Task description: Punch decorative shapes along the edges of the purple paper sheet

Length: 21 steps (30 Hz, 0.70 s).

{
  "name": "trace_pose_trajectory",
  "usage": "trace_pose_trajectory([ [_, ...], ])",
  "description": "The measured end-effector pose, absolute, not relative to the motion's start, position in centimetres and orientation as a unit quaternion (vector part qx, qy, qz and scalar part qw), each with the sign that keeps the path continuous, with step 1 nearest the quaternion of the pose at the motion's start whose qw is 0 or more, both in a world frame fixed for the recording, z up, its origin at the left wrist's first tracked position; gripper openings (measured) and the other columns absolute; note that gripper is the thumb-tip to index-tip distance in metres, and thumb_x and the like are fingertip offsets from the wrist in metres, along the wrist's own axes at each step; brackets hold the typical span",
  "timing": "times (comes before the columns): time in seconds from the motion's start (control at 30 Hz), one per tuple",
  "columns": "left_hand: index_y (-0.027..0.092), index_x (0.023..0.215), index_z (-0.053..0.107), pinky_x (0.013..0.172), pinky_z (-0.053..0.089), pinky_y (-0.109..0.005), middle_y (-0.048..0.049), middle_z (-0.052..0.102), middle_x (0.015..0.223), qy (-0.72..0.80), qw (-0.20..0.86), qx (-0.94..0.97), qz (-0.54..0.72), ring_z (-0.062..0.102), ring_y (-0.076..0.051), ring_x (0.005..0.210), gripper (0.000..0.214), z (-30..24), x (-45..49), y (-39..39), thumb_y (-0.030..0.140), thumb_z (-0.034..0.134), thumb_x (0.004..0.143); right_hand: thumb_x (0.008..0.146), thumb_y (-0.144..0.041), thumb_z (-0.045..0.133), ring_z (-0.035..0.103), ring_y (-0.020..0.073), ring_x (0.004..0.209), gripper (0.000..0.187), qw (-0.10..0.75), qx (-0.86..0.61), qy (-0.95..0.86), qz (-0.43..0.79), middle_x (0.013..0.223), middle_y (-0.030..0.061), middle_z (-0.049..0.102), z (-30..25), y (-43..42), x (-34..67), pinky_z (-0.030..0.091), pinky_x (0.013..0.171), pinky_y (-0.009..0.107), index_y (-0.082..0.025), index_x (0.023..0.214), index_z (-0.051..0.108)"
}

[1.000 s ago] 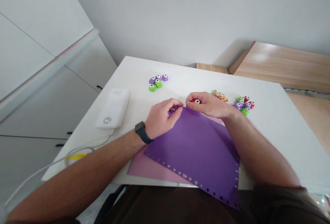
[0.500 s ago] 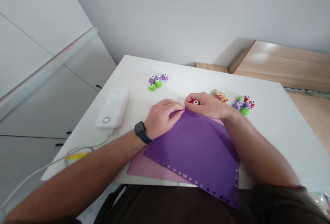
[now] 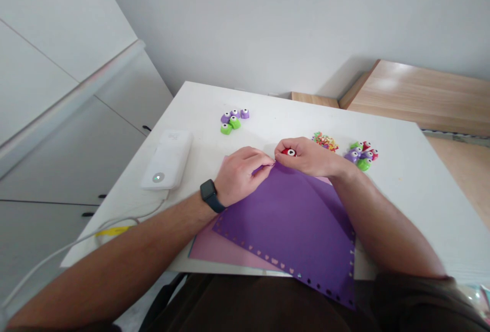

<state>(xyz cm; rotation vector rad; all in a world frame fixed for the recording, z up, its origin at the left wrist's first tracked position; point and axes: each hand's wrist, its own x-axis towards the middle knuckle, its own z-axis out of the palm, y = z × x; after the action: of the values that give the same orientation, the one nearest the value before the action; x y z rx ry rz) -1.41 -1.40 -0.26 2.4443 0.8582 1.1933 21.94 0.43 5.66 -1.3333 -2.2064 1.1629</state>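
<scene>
A purple sheet of paper with small shaped holes along its near and right edges lies over a pink sheet; one corner hangs past the table edge. My left hand, with a dark watch on its wrist, pinches the purple paper's far edge between thumb and fingers. Just right of it, my right hand is closed around a red craft punch with a white and black button on top, held at that same edge. The fingers hide most of the punch and where it meets the paper.
Several purple and green punches stand at the back left, and another mixed group at the right. Beside my right hand is a pile of coloured paper cutouts. A white power bank with a cable lies at left.
Almost nothing differs. Both hands stay at the purple paper's far edge, with the red punch still in the right hand.
</scene>
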Motion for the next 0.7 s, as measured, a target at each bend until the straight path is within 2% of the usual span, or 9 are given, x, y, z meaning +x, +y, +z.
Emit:
trace_pose_trajectory([
  [0.2,0.022,0.1,0.075,0.089,0.057,-0.032,-0.0039,0.08,0.1,0.307,0.15,0.848,0.404,0.073,-0.018,0.095,0.01,-0.26,-1.39,-1.54,0.018,0.066,0.1,0.093,-0.038,0.062,0.055,0.0146,0.075,0.023,0.175,-0.5,-0.741,0.413,0.082,-0.0005,0.068,5.42,0.59,21.85,0.043,0.072,0.029,-0.018,0.091,0.073],
  [0.43,0.021,0.101,0.075,0.082,0.055,-0.029,-0.0019,0.08,0.095,0.373,0.227,0.797,0.418,0.073,-0.016,0.087,0.006,0.31,-1.06,-1.7,0.026,0.07,0.099,0.093,-0.042,0.064,0.052,0.0133,0.071,0.025,0.2,-0.518,-0.718,0.42,0.078,-0.0019,0.065,5.34,0.54,21.82,0.04,0.068,0.029,-0.018,0.09,0.072],
  [0.7,0.022,0.108,0.078,0.079,0.057,-0.03,-0.003,0.082,0.102,0.441,0.348,0.743,0.363,0.075,-0.018,0.086,0.024,0.4,-0.7,-1.67,0.041,0.076,0.093,0.095,-0.042,0.064,0.053,0.0132,0.073,0.026,0.218,-0.483,-0.725,0.44,0.081,-0.0014,0.066,4.64,0.4,21.42,0.041,0.067,0.027,-0.017,0.094,0.072],
])
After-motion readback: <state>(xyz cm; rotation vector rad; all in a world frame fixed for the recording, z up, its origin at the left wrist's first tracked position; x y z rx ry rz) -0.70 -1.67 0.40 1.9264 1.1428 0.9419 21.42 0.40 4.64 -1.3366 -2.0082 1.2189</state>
